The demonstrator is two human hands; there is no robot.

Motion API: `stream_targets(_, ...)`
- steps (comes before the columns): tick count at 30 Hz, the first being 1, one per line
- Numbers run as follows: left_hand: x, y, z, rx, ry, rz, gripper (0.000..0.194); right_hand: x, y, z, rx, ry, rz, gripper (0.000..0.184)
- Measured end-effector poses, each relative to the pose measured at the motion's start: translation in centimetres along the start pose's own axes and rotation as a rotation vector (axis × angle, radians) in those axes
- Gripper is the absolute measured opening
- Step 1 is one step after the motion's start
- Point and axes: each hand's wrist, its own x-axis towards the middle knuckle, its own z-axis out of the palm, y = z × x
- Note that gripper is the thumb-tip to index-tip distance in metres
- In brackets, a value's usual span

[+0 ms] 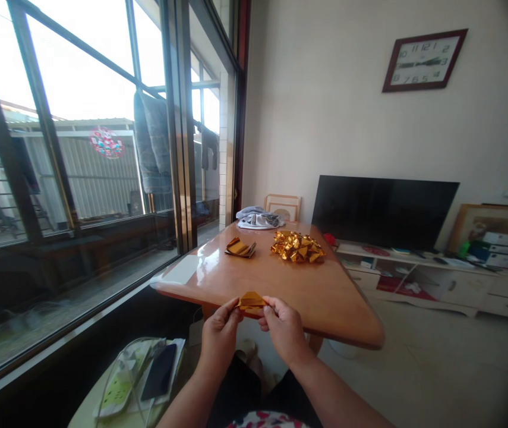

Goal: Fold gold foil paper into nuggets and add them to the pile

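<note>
Both the left hand (220, 334) and right hand (284, 330) pinch folded gold paper (251, 302).

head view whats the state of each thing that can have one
left hand, pinching the folded gold paper
right hand, pinching the folded gold paper
folded gold paper, held up between the hands
gold paper pile, heaped on the table
tv, screen dark
phone, lying flat, screen dark
cloth, bunched up

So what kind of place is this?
Probably a living room in someone's home: there's a wall clock, a big TV on a low cabinet, and a wooden table by the window.
</note>
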Motion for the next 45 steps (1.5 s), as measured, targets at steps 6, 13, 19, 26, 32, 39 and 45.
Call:
stream_targets(6, 0.0, -0.3, -0.1, 0.032, -0.014, 0.003, 0.049, -0.1, 0.0, -0.1, -0.011, -0.008, -0.02, 0.046)
stream_targets(13, 0.5, -1.3, -0.3, 0.043, -0.04, 0.024, 0.044, 0.0, 0.1, -0.2, -0.014, -0.008, -0.011, 0.043)
stream_targets(19, 0.7, -1.3, -0.4, 0.082, -0.057, 0.057, 0.038, -0.1, -0.1, -0.2, -0.043, -0.032, -0.026, 0.04)
stream_targets(26, 0.2, -0.4, -0.1, 0.05, -0.035, 0.001, 0.043, -0.1, -0.1, -0.3, -0.05, -0.04, -0.034, 0.038)
stream_targets(32, 0.2, -0.1, -0.1, 0.065, -0.068, 0.016, 0.042, -0.1, -0.2, -0.3, -0.05, -0.044, -0.031, 0.037)
stream_targets(39, 0.3, -0.5, -0.2, 0.096, -0.076, 0.036, 0.039, -0.1, -0.2, -0.4, -0.048, -0.051, -0.016, 0.034)
stream_targets(45, 0.3, -0.6, -0.2, 0.095, -0.056, 0.049, 0.037, -0.1, -0.3, -0.4, -0.053, -0.056, -0.012, 0.033)
